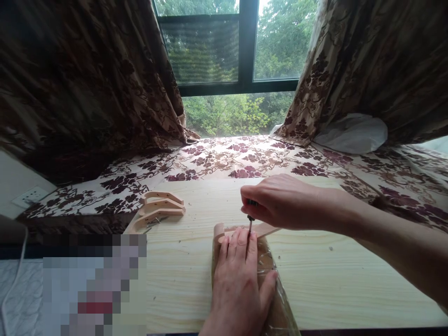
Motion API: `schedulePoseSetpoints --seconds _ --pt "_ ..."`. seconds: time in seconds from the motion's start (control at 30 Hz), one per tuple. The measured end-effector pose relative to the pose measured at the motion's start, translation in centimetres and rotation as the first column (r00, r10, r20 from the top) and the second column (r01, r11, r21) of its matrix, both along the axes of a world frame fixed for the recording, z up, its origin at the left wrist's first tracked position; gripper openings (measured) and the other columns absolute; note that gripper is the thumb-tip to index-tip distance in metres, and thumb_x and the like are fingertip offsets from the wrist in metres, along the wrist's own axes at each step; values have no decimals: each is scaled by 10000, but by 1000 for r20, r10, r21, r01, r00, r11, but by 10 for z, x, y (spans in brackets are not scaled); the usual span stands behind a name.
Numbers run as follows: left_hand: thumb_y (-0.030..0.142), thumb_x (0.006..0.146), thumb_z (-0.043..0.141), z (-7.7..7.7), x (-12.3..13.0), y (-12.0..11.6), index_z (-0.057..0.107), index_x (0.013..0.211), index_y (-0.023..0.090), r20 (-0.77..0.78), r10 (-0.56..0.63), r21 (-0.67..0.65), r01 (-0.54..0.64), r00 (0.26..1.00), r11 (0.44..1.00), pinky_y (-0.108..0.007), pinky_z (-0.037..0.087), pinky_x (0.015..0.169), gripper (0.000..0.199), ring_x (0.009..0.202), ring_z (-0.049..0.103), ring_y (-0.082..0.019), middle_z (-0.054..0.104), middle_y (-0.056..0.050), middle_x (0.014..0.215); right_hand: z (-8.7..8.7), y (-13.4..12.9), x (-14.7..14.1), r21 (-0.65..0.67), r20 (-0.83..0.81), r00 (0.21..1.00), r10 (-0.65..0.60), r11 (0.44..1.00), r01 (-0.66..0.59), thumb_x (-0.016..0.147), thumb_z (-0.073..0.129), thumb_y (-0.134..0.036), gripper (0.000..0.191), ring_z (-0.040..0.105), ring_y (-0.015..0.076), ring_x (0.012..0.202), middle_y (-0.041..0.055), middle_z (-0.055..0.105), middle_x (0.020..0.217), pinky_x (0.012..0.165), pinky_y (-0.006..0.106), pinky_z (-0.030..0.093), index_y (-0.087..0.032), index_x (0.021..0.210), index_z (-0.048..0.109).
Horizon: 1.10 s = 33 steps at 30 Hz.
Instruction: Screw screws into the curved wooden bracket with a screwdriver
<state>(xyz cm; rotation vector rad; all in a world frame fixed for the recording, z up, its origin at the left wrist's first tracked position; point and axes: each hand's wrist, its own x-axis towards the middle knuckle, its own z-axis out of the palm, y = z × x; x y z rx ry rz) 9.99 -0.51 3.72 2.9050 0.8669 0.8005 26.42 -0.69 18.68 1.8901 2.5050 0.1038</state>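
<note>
My right hand (275, 200) is closed in a fist around the dark handle of a screwdriver (250, 225). The screwdriver stands upright, its shaft pointing down at a pale curved wooden piece (219, 231). My left hand (241, 280) reaches forward with its fingertips holding that piece down; the thumb is spread to the right. Under this hand lies a block wrapped in clear plastic or tape (280, 308). The screwdriver's tip is hidden behind my left fingers. At the left of the board are several similar curved wooden pieces (163, 203) with holes, and a few screws (154, 224) beside them.
All this rests on a pale wooden board (332, 280) with small crumbs on it. Behind it are a flowered cloth (245, 158), curtains and a window (245, 56). A white plastic bag (353, 134) lies at back right. The lower left is pixelated.
</note>
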Motion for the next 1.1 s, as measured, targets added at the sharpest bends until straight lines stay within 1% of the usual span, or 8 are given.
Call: schedulePoseSetpoints --seconds 0.17,0.37,0.47,0.57,0.77,0.87,0.97,1.1 --pt "516 858 482 -1 0 0 552 1268 103 4 7 -5 -7 1000 1000 -522 441 994 586 1228 490 -331 528 -148 1339 6 -2 -2 -89 -61 997 37 995 -43 881 454 -257 161 301 77 492 -26 541 597 491 256 172 -193 779 561" --pt "516 849 496 -2 0 0 551 1267 97 10 -4 7 4 1000 1000 -517 450 986 595 1223 494 -331 531 -152 1335 -1 0 -2 -33 -62 998 24 999 -26 902 420 -279 206 285 86 504 -18 504 574 491 260 174 -181 762 535" --pt "509 848 501 -1 0 0 552 1264 92 17 -3 19 3 1000 1000 -514 453 982 591 1221 497 -330 538 -155 1328 4 0 -2 -73 -55 998 8 997 -12 891 449 -304 203 292 84 492 -19 503 562 489 261 172 -182 776 563" --pt "512 855 490 -1 0 0 550 1266 96 18 3 19 -3 1000 1000 -514 452 983 588 1220 498 -329 538 -150 1329 9 -1 -2 -106 -67 998 17 994 -24 873 462 -252 179 299 77 479 -23 502 561 492 261 173 -185 745 567" --pt "528 857 477 -1 0 0 545 1275 103 6 1 11 -1 1000 1000 -513 454 983 600 1227 493 -329 528 -149 1340 3 1 0 -22 -33 999 18 1000 -19 898 426 -255 261 245 87 485 -12 491 548 493 273 162 -165 700 570" --pt "527 854 481 -1 0 0 547 1273 101 2 -4 14 4 1000 1000 -514 453 984 601 1228 491 -330 527 -150 1340 5 0 0 -61 -54 999 0 998 -3 885 457 -275 228 267 82 474 -19 495 542 487 271 158 -170 734 592" --pt "524 859 474 0 0 0 551 1269 101 -7 0 14 0 1000 1000 -515 450 986 594 1227 492 -332 527 -151 1339 8 -2 0 -95 -83 996 15 995 -23 867 466 -240 176 301 74 476 -28 500 556 485 263 163 -182 746 579" --pt "525 859 474 0 -1 0 554 1266 103 -5 4 12 -4 1000 1000 -511 448 988 592 1223 495 -332 534 -152 1333 3 -1 1 -67 -84 995 58 996 -63 880 433 -212 193 270 73 483 -33 475 557 489 265 165 -174 715 527"
